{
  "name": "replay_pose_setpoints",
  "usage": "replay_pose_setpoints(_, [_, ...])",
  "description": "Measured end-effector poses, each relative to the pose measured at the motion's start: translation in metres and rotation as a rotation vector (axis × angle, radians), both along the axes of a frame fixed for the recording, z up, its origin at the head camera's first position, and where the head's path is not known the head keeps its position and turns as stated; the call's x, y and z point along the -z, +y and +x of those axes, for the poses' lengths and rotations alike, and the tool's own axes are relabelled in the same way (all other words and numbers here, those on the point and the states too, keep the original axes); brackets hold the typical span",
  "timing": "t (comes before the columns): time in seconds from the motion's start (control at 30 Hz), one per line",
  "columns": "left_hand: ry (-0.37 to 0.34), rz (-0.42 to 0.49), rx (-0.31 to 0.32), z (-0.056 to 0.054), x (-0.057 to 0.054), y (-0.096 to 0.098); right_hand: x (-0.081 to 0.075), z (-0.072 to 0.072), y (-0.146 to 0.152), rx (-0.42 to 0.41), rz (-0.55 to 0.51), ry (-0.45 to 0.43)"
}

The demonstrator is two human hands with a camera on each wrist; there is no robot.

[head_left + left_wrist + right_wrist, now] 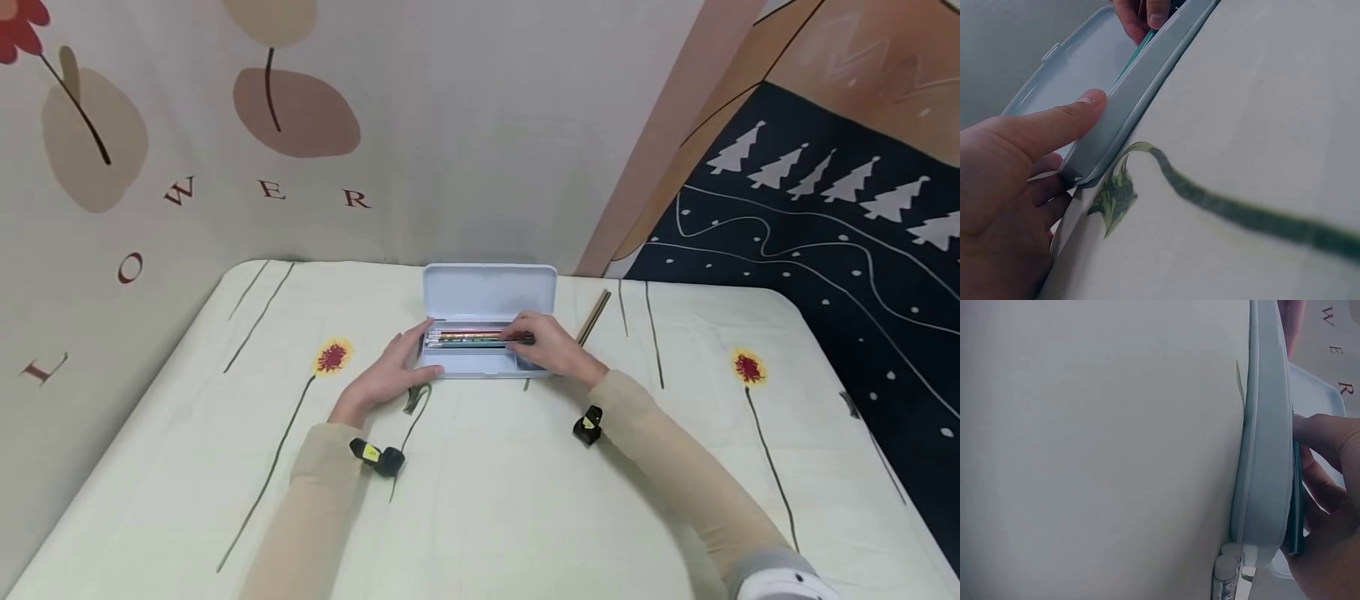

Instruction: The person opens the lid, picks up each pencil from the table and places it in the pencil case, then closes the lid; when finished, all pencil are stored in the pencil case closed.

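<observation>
A pale blue pencil case (480,372) stands open on the table, its lid (490,292) tipped up at the back. My left hand (390,371) grips the case's left end, thumb along the front wall and fingers round the corner, as the left wrist view shows (1029,144). Several pencils (465,337) lie lengthwise in the case with their eraser ends to the left. Over the right half, my right hand (547,340) pinches pencils between thumb and fingers. A dark green pencil (1297,506) shows beneath that hand in the right wrist view.
More pencils (593,317) lie at a slant on the table just right of the case. The table (495,500) has a pale cloth printed with flowers. Behind it rises a printed wall hanging (480,167), and a dark patterned cloth (810,250) hangs on the right.
</observation>
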State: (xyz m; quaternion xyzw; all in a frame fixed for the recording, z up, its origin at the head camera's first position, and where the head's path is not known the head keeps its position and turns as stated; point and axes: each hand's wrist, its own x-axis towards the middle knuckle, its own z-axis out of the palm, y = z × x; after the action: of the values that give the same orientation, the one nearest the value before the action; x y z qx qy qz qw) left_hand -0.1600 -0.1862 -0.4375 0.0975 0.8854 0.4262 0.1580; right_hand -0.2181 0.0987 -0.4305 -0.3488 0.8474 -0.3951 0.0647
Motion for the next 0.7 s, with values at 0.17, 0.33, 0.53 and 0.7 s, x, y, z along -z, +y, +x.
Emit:
replay_pose_setpoints(0.17, [0.011,0.0,0.001,-0.001,0.0,0.0,-0.002,0.001,-0.002,-0.007,-0.007,-0.021])
replay_pose_setpoints(0.33, [0.018,-0.006,-0.002,0.0,0.002,0.0,-0.002,0.002,-0.003,-0.01,-0.014,-0.014])
replay_pose_setpoints(0.53, [0.002,-0.008,-0.012,0.001,0.001,0.001,-0.003,0.004,0.005,0.033,-0.022,-0.026])
replay_pose_setpoints(0.7, [0.003,-0.011,-0.014,0.001,0.001,0.001,-0.006,0.005,0.015,0.078,-0.036,-0.055])
